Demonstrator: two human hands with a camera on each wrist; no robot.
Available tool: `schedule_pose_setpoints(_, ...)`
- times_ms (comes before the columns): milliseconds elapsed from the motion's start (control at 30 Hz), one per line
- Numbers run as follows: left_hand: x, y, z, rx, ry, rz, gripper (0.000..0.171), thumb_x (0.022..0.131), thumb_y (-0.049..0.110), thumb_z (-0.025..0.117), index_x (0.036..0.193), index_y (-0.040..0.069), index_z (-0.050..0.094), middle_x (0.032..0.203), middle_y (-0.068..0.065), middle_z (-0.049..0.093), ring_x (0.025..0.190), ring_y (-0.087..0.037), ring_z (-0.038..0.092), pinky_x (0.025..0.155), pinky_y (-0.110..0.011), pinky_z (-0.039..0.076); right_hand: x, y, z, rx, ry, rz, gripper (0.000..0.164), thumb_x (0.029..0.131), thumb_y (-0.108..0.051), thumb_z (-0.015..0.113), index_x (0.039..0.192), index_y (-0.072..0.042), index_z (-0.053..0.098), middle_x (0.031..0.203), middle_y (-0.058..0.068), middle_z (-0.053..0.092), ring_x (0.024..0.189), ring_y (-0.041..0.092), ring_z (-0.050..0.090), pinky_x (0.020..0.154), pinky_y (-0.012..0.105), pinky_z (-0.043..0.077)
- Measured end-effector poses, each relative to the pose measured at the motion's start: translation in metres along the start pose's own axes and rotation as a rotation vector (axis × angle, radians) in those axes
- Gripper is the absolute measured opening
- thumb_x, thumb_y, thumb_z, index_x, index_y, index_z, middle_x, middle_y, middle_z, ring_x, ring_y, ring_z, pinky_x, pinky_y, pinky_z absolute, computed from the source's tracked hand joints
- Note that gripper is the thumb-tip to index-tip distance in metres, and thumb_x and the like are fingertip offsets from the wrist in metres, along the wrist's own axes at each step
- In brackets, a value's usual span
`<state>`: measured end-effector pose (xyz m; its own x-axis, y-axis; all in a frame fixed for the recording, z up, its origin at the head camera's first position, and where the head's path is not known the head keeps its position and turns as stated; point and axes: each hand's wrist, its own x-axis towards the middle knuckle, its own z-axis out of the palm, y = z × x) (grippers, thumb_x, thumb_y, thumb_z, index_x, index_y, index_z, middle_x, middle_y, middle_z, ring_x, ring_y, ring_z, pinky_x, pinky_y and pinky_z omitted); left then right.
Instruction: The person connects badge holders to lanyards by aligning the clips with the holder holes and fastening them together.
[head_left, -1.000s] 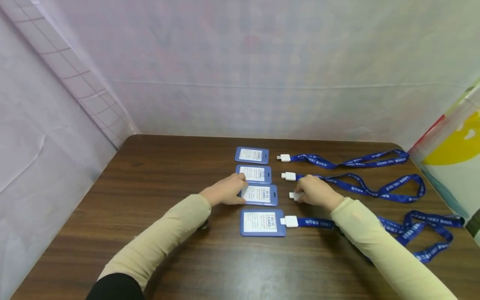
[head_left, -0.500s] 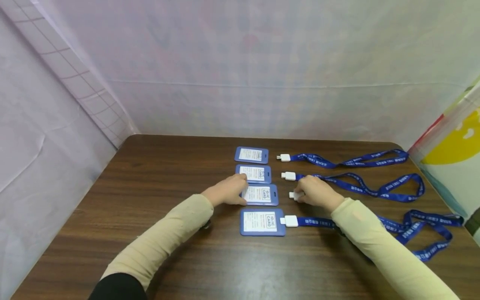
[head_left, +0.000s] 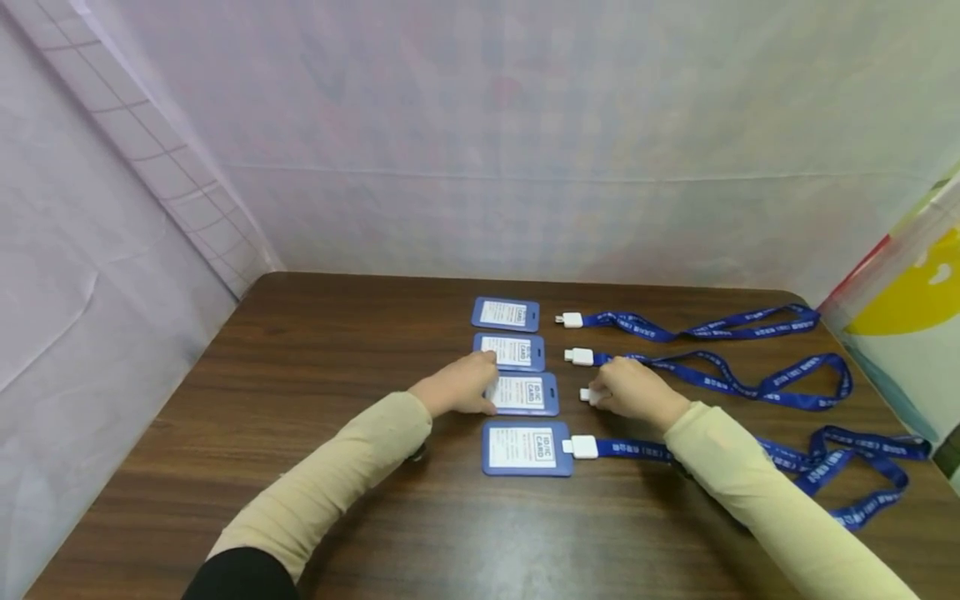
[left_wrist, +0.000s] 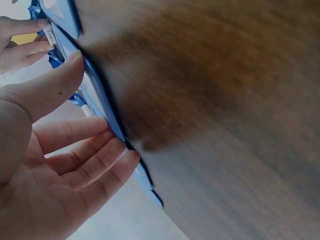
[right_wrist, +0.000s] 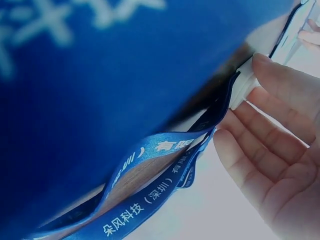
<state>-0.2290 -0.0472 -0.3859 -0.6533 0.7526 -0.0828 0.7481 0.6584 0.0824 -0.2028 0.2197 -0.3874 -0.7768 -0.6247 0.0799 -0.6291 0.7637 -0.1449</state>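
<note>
Head view, white clip (head_left: 587, 395): pinched between the right hand's (head_left: 633, 392) thumb and forefinger, tip just beyond the fingertips, pointing toward the left hand (head_left: 459, 385).
Third card holder (head_left: 525, 394): flat at the left fingertips, slot end facing the right fingers, apart from the clip.
Left fingers: loosely extended, thumb well apart from them, touching the holder's end; no firm grip shows.
Sliding holder: so light a touch could let it turn or slide if pushed.
Slot: the right fingers cover most of the clip, so its tip could meet the slot off-line and catch.
Blue strap (right_wrist: 150, 200): twisted beside the right fingers; a snag could pull the clip askew.
Second card holder (head_left: 513, 352): just beyond the left thumb, by the forefinger, which could nudge it.
Nearest card holder (head_left: 527, 448): bodyward of both hands' fingers, its attached-looking clip (head_left: 583, 447) at the slot end; the right sleeve (head_left: 720, 454) crosses its lanyard (head_left: 633, 450), in the way.
Farthest card holder (head_left: 506, 314): well beyond the left fingers.
Two other lanyards: beyond the right fingers, one (head_left: 720, 383) near, one (head_left: 645, 327) farther.
</note>
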Motion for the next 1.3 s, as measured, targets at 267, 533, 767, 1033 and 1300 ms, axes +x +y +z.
schedule_pose_setpoints(267, 0.0002, 0.0027, -0.0009, 0.026, -0.005, -0.004, 0.032, 0.068, 0.029, 0.079, 0.075, 0.002, 0.063, 0.081, -0.006, 0.05, 0.074, -0.018, 0.049, 0.071, -0.03, 0.046, -0.0018, -0.0019, 0.0048, -0.014, 0.028, -0.039, 0.03, 0.069, 0.0, 0.069, 0.052, -0.014, 0.049, 0.052, -0.007, 0.042, 0.05, 0.009, 0.035, 0.045, 0.028, 0.036)
schedule_pose_setpoints(533, 0.0023, 0.0036, -0.0002, 0.034, -0.027, -0.033, 0.032, 0.068, 0.029, 0.079, 0.078, 0.003, 0.064, 0.084, -0.007, 0.051, 0.077, -0.019, 0.05, 0.073, -0.029, 0.047, -0.0035, -0.0058, 0.0063, -0.043, 0.037, -0.014, 0.03, 0.071, 0.0, 0.069, 0.055, -0.014, 0.049, 0.054, -0.005, 0.045, 0.05, 0.01, 0.04, 0.046, 0.03, 0.04)
schedule_pose_setpoints(767, 0.0018, 0.0054, -0.0025, 0.038, -0.045, -0.052, 0.033, 0.069, 0.029, 0.079, 0.081, 0.002, 0.065, 0.086, -0.007, 0.051, 0.078, -0.018, 0.051, 0.075, -0.029, 0.047, -0.0032, -0.0083, 0.0057, -0.069, 0.049, -0.031, 0.026, 0.071, 0.0, 0.07, 0.057, -0.013, 0.052, 0.055, -0.005, 0.048, 0.049, 0.01, 0.044, 0.045, 0.03, 0.041)
schedule_pose_setpoints(1033, 0.0018, 0.0072, -0.005, 0.029, -0.055, -0.064, 0.033, 0.069, 0.028, 0.079, 0.082, 0.002, 0.065, 0.087, -0.008, 0.052, 0.079, -0.019, 0.051, 0.075, -0.029, 0.048, -0.0034, -0.0082, 0.0066, -0.069, 0.049, -0.039, 0.026, 0.071, -0.001, 0.071, 0.057, -0.013, 0.052, 0.056, -0.005, 0.048, 0.049, 0.009, 0.042, 0.045, 0.029, 0.04)
schedule_pose_setpoints(1300, 0.0036, 0.0056, -0.0038, 0.048, -0.043, -0.05, 0.033, 0.068, 0.03, 0.079, 0.08, 0.003, 0.064, 0.085, -0.007, 0.052, 0.076, -0.018, 0.051, 0.073, -0.029, 0.048, -0.0025, -0.0082, 0.0064, -0.042, 0.039, -0.037, 0.026, 0.073, -0.002, 0.07, 0.057, -0.014, 0.053, 0.055, -0.007, 0.046, 0.05, 0.008, 0.04, 0.047, 0.027, 0.041)
